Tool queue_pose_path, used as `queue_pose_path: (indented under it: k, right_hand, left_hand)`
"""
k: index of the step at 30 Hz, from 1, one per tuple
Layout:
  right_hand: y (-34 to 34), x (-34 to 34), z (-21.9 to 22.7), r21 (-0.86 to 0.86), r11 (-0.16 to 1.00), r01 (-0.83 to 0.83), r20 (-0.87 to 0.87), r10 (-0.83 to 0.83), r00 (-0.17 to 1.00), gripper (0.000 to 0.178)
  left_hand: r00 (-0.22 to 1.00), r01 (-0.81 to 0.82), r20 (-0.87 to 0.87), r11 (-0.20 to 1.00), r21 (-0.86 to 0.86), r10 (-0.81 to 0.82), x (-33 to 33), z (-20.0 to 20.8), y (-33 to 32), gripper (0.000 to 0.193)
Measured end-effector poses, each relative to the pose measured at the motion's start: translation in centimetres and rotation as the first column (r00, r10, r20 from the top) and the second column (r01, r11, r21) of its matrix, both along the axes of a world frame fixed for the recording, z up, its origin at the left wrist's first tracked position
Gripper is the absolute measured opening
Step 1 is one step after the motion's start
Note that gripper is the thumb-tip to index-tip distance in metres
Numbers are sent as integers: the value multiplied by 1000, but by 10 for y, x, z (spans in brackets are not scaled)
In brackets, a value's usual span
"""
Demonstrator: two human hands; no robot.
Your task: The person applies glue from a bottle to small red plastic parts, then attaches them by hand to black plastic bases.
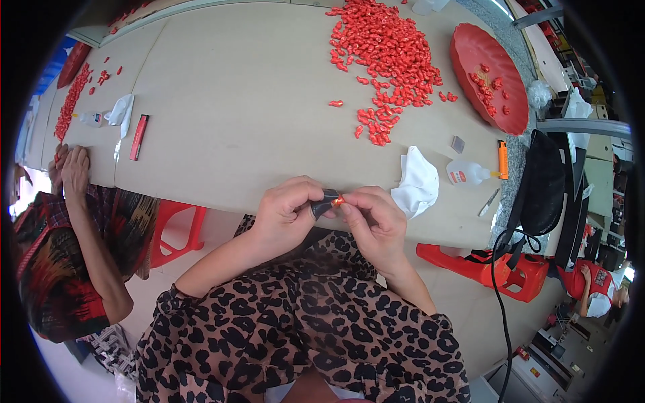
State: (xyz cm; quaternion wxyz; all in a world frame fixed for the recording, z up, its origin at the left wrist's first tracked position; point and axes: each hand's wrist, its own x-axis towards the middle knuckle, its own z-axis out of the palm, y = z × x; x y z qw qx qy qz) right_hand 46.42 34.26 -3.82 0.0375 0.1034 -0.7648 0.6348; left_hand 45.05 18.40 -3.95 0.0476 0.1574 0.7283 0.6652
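My left hand (pixel 287 207) is closed in a pinch around a small black piece (pixel 324 203); whether this is a tool or a finger cover I cannot tell. Fingers and thumb of my right hand (pixel 377 220) grip a small red and gold piece (pixel 338 201), like the peanut-shaped ones on the table. The black piece meets the red one between my hands, just over the table's near edge. A crumpled white cloth (pixel 418 185) lies right of my right hand. Farther off spreads a big heap of red peanut-shaped pieces (pixel 386 50).
At the right are a red scalloped tray (pixel 463 74) with a few pieces, a small squeeze bottle (pixel 467 172), an orange lighter (pixel 502 160) and tweezers (pixel 489 203). A co-worker's hands (pixel 72 168) work at the left. Red stools (pixel 521 275) stand below the table (pixel 235 101). A black cable (pixel 500 295) hangs right.
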Motion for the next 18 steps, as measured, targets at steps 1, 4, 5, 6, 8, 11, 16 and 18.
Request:
queue_pose_path:
  k: [1, 4, 5, 6, 8, 11, 16, 18]
  right_hand:
    - [0, 0, 0, 14, 1000, -10, 1, 10, 1000, 13]
    - [1, -2, 6, 60, 998, -35, -1, 35, 999, 13]
    - [1, -3, 7, 95, 994, -49, -9, 50, 999, 14]
    - [2, -3, 6, 95, 994, -49, -4, 50, 999, 14]
    - [1, -5, 5, 120, 992, -30, -95, 41, 995, 10]
    - [2, -4, 8, 136, 988, -69, -40, 75, 996, 14]
    - [0, -3, 4, 99, 994, -42, -61, 48, 997, 11]
    - [0, -3, -2, 69, 997, -25, -78, 30, 997, 10]
  left_hand:
    - [999, -36, 1, 999, 13, 36, 0, -1, 1, 18]
    - [1000, -25, -2, 1000, -8, 25, 0, 0, 0, 18]
    - [1000, -24, 3, 1000, -8, 24, -1, 0, 0, 18]
    - [1000, -14, -12, 1000, -28, 14, -2, 0, 0, 18]
    - [1000, -7, -24, 999, -49, 6, -3, 1, 0, 18]
    - [1000, -8, -7, 1000, -26, 7, -3, 3, 0, 18]
    - [998, 40, -46, 996, -86, -44, -3, 1, -2, 16]
    - [998, 34, -54, 996, -82, -39, -4, 1, -2, 15]
